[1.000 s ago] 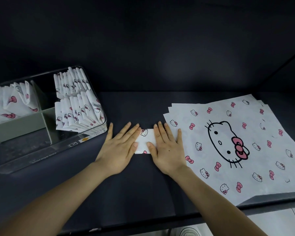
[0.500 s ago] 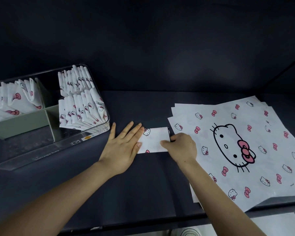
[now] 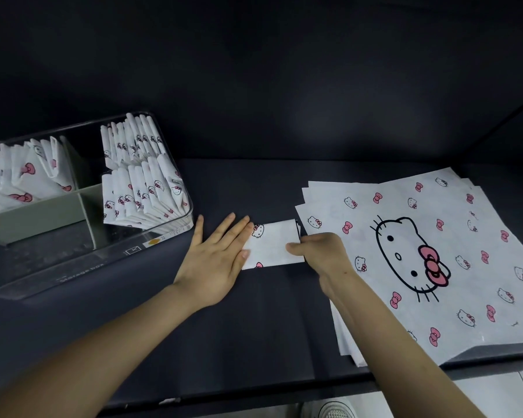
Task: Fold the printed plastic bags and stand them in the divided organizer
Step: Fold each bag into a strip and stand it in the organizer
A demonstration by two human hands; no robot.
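Surface: matte black tabletop (image 3: 269, 327), running wall to wall, its front edge crossing the bottom of the view.
Room: dark, plain wall (image 3: 284, 86) rising straight behind the table, dimly lit; pale floor tile (image 3: 495, 390) below the front edge, with the toe of a shoe (image 3: 335, 411) just showing.
Folded bag (image 3: 274, 245): small white rectangle with a cat-face and pink-bow print, lying flat near the middle of the tabletop, between the two hands.
Left hand (image 3: 215, 260): palm down, fingers straight and spread, tips pressing the folded bag's left end against the table.
Right hand (image 3: 323, 254): fingers curled, pinching the folded bag's right edge, thumb on top.
Stack of flat bags (image 3: 450, 224): unfolded, fanned slightly, on the right of the table just beside the folded bag; large cat face with a pink bow on the top sheet; near corner reaching past the table's front edge.
Organizer (image 3: 73, 267): clear box marked "Storage box", with grey-green dividers, at the left of the table, near the left hand but apart from it.
Right-side compartments: two rows of small folded bags (image 3: 142, 182), standing on edge and leaning.
Rear-left compartment: larger folded bags (image 3: 21, 176), also upright, pink bows showing.
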